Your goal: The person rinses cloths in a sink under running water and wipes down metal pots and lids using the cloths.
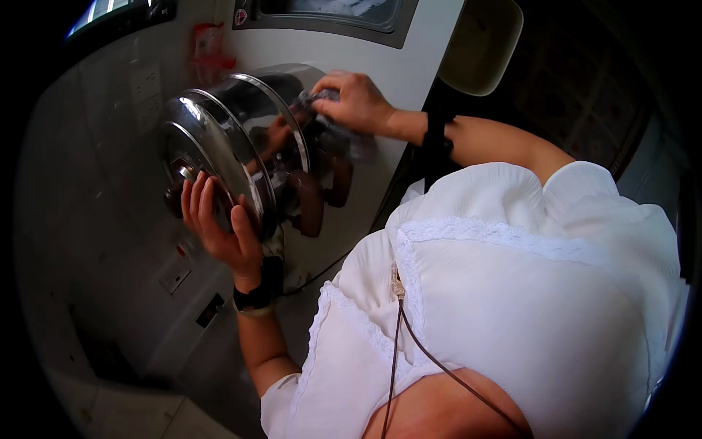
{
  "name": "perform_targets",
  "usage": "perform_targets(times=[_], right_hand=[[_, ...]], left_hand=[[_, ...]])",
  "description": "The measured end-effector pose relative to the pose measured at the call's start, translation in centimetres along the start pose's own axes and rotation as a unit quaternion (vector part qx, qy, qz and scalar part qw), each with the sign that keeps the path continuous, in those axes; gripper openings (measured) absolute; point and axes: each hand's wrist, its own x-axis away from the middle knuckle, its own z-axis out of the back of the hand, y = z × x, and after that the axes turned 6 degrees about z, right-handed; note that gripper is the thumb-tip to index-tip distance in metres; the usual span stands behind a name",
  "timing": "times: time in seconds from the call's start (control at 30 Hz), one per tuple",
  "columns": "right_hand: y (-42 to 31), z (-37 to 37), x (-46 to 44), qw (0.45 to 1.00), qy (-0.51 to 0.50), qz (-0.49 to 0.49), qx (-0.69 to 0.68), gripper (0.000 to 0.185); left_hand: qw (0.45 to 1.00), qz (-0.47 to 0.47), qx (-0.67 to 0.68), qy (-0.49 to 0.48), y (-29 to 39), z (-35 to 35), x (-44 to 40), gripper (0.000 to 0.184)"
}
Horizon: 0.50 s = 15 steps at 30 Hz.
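A shiny stainless steel steamer pot (252, 110) with stacked tiers and a domed lid stands on the pale counter. My left hand (219, 223) rests against its lid (208, 128), fingers stretched out beside the dark lid knob (174, 197). My right hand (355, 102) is closed round a crumpled grey cloth (322, 99) at the pot's side wall. Part of the cloth is hidden by my fingers, and its lower end is blurred. Both of my arms are mirrored in the polished metal.
Beyond the pot lies a sink (329, 14) set in the counter (351, 55). A red item (208, 47) is near the wall. Wall sockets (175, 278) show at left, and a dark cable (318, 278) runs under the pot. A pale bin (479, 51) stands beyond the counter edge.
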Motion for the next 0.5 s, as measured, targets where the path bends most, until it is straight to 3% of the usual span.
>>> perform_targets(times=[0.07,0.17,0.3,0.5], right_hand=[[3.7,-0.1,-1.2,0.999,-0.007,-0.045,0.025,0.027],[3.0,-0.5,-0.8,0.997,0.018,-0.051,0.048,0.027],[0.8,-0.2,2.5,1.000,-0.021,-0.004,-0.004,0.026],[5.0,-0.9,-1.2,0.995,0.003,-0.070,0.068,0.024]], left_hand=[[1.000,0.008,-0.004,-0.004,0.3,-0.2,-0.3,0.038],[0.999,0.035,0.002,0.010,1.0,-0.6,-0.8,0.038],[0.995,0.091,0.035,0.014,1.4,-1.0,-1.7,0.037],[0.982,0.159,0.086,0.046,2.1,-2.1,-2.3,0.037]])
